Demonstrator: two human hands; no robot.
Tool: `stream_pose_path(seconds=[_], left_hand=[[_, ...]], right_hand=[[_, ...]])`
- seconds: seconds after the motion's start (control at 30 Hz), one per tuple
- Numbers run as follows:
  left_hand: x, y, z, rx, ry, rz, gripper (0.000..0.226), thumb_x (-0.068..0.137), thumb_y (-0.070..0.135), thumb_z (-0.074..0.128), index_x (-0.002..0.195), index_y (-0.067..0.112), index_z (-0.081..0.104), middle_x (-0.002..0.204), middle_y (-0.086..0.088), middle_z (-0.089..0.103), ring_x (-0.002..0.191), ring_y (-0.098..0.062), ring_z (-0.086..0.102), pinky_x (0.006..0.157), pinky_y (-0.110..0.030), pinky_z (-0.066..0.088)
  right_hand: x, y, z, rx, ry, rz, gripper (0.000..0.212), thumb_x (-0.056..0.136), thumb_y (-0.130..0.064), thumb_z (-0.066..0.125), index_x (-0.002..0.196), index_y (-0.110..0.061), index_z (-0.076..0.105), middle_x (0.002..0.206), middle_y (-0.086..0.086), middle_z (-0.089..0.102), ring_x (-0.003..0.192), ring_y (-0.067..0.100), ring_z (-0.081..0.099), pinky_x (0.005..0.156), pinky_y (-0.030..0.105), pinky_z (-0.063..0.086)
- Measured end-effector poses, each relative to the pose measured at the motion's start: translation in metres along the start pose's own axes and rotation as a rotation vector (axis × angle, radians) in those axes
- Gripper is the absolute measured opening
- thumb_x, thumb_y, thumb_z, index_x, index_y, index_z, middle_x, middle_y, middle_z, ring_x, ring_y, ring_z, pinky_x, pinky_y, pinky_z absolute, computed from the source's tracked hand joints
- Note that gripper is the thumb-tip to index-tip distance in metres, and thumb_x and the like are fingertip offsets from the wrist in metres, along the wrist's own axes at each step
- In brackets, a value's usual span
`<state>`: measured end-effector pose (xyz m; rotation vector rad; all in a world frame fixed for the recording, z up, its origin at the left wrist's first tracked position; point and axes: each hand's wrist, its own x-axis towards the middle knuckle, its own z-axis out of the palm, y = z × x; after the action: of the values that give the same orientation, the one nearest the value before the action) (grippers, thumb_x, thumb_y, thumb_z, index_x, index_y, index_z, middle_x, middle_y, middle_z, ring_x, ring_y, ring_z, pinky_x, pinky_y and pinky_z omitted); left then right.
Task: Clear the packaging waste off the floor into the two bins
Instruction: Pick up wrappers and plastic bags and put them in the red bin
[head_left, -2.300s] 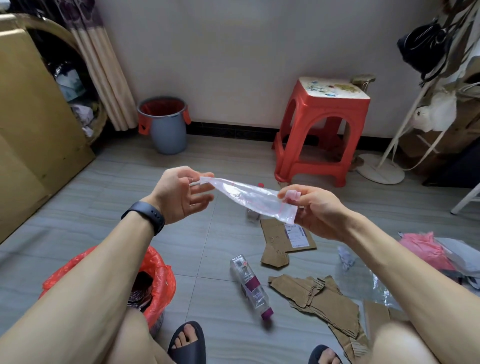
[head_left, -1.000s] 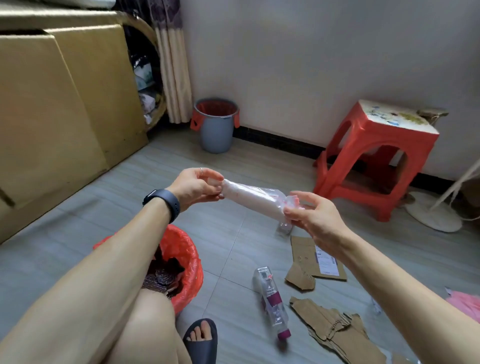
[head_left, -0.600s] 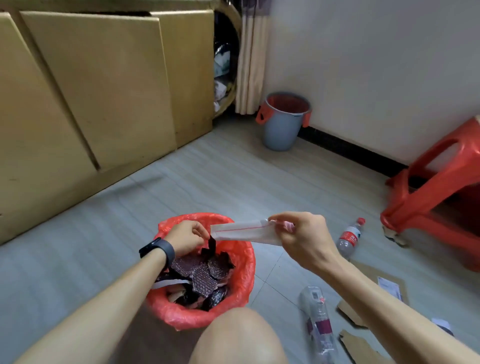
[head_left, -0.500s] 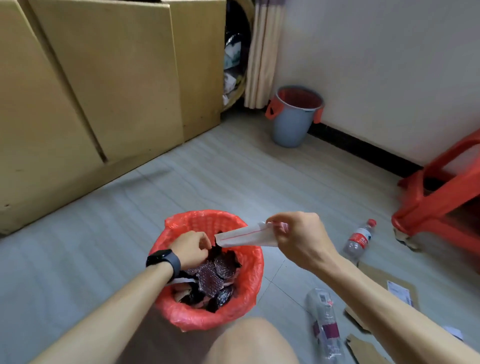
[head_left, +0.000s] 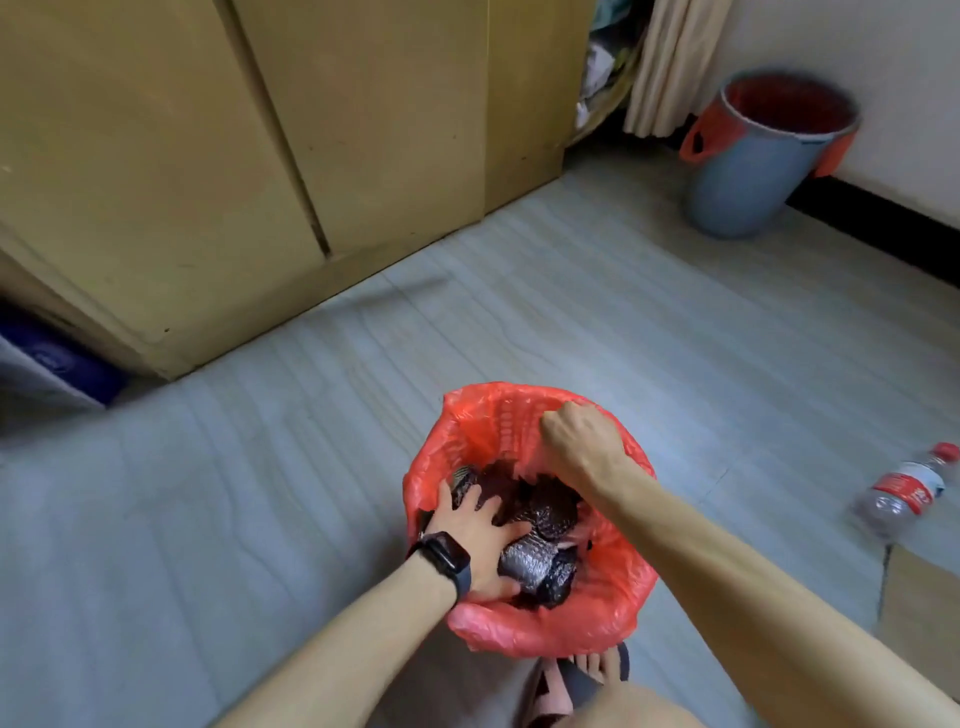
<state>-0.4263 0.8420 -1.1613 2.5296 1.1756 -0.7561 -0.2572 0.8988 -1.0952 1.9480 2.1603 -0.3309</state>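
At the far left edge a blue object (head_left: 49, 358) lies on the floor (head_left: 260, 493), partly cut off by the frame. Behind it a tall yellow-brown cabinet (head_left: 234, 156) fills the upper left.

In the lower middle stands the near bin (head_left: 618, 597), lined with a red bag and holding packaging waste: dark padded wrapping (head_left: 550, 512) piled inside it. The left hand (head_left: 475, 540), with a dark wristband (head_left: 447, 558) at the wrist, rests palm down on this wrapping. Its fingers (head_left: 475, 501) are straight and spread wide, pressing on the pile. The right hand (head_left: 579, 441) is over the far rim of the same bin, against the red bag. Its fingers are curled under, with only the knuckles showing, and I cannot tell what they hold, if anything. Just below the bin a foot in a dark sandal (head_left: 582, 675) shows.

Further right, at the top, a pale curtain (head_left: 670, 67) hangs beside the cabinet. The far bin (head_left: 748, 176), grey-blue with a red bag inside, stands against the wall, well apart from the near one. At the right edge a plastic bottle (head_left: 906, 491) with a red label and cap lies on its side on the floor, and below it is a piece of cardboard (head_left: 919, 613).
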Motion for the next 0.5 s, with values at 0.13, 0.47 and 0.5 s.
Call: stream_pose_path(seconds=[0.13,0.47,0.5], left_hand=[[-0.003,-0.001,0.004,0.021,0.187,0.019,0.063,0.089,0.063,0.048,0.145,0.035,0.046,0.153,-0.009,0.037,0.149,-0.032,0.016,0.116,-0.063,0.002],[-0.028,-0.033,0.011,-0.146,0.556,-0.012,0.037,0.082,0.052,0.050,0.101,0.035,0.077,0.112,0.007,0.072,0.116,-0.020,0.061,0.114,-0.046,0.023],[-0.030,-0.033,0.014,-0.196,0.586,-0.022,0.035,0.083,0.050,0.050,0.100,0.035,0.078,0.112,0.007,0.072,0.116,-0.020,0.061,0.115,-0.046,0.024]], right_hand=[[0.008,-0.011,0.046,0.045,-0.005,-0.024,0.030,0.096,-0.033,0.061,0.112,-0.009,0.067,0.108,0.013,0.064,0.107,0.036,0.060,0.083,0.044,0.056],[-0.048,0.035,0.046,-0.051,0.416,-0.155,0.063,0.072,-0.021,0.071,0.134,-0.023,0.060,0.142,0.013,0.052,0.123,0.034,0.051,0.091,0.045,0.052],[-0.061,0.040,0.049,-0.021,0.438,-0.100,0.067,0.072,-0.022,0.073,0.137,-0.025,0.058,0.147,0.012,0.049,0.127,0.034,0.048,0.094,0.046,0.050]])
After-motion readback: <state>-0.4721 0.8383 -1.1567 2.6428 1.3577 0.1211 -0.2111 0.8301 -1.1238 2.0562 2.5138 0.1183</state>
